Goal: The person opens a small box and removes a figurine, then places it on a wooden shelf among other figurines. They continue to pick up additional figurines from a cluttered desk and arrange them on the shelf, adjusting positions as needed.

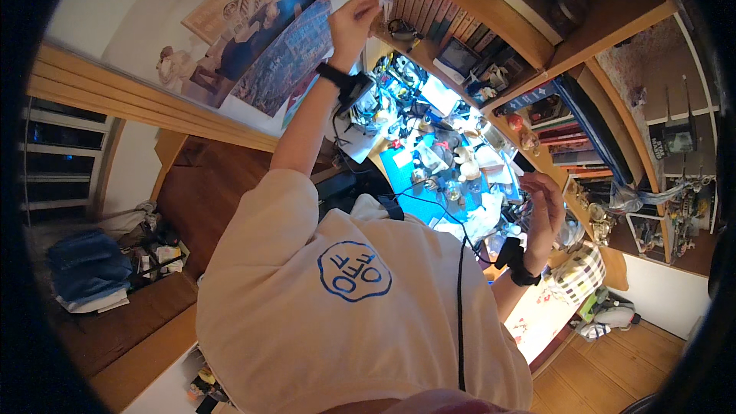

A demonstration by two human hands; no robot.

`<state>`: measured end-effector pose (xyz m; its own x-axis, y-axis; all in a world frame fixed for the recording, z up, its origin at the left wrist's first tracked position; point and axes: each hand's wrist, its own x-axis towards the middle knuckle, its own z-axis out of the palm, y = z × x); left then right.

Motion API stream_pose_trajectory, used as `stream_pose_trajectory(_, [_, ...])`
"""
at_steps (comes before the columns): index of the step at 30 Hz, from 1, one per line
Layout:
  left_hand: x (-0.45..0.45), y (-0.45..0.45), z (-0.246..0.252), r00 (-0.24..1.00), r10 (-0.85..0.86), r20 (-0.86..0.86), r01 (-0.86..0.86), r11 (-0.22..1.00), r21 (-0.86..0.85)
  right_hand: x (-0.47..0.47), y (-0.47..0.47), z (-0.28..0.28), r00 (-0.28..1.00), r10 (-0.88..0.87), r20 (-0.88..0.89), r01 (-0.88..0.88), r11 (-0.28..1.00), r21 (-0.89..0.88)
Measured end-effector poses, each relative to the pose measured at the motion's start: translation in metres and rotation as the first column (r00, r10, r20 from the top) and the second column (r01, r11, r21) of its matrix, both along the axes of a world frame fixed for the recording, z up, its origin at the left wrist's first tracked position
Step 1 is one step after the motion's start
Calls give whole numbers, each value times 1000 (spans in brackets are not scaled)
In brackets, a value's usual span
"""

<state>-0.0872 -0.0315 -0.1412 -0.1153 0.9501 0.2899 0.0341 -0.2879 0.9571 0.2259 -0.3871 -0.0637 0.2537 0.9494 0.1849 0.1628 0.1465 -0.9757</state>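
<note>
High at the shelf, my left hand [355, 26] has its fingertips pinched at the side of a small light-haired figurine [388, 1], which is upright before a row of books. Part of the grip is hard to make out. My right hand [541, 210] is raised beside the lower shelf's edge, with bent fingers apart and nothing seen in it. Each wrist wears a black strap with a device. Between the hands lies a brightly lit, cluttered desk with a blue cutting mat [402, 175]; a plush toy [467, 164] is among the things there.
The wooden shelf [520, 0] holds books [431, 6], a framed picture [458, 56] and small ornaments. A black cable [461, 316] runs down over my shirt. Posters [282, 57] cover the wall at the left. A checkered cloth [577, 276] lies at the right.
</note>
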Motion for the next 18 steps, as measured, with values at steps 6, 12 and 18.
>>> stream_pose_trajectory(6, [-2, -78, -54, 982, -98, -162, 79, 990, -117, 1, 0, -11, 997, -70, 13, 71, 996, -53])
stream_pose_trajectory(12, [87, -147, -62, 614, -678, 405, 770, 401, -496, -48, 32, -57, 898, 19, 439, -23, 1000, 4])
stream_pose_trajectory(18, [123, -195, 0, 188, -623, 759, 972, 5, -237, -12, 66, -131, 909, 33, 416, 174, 876, -450])
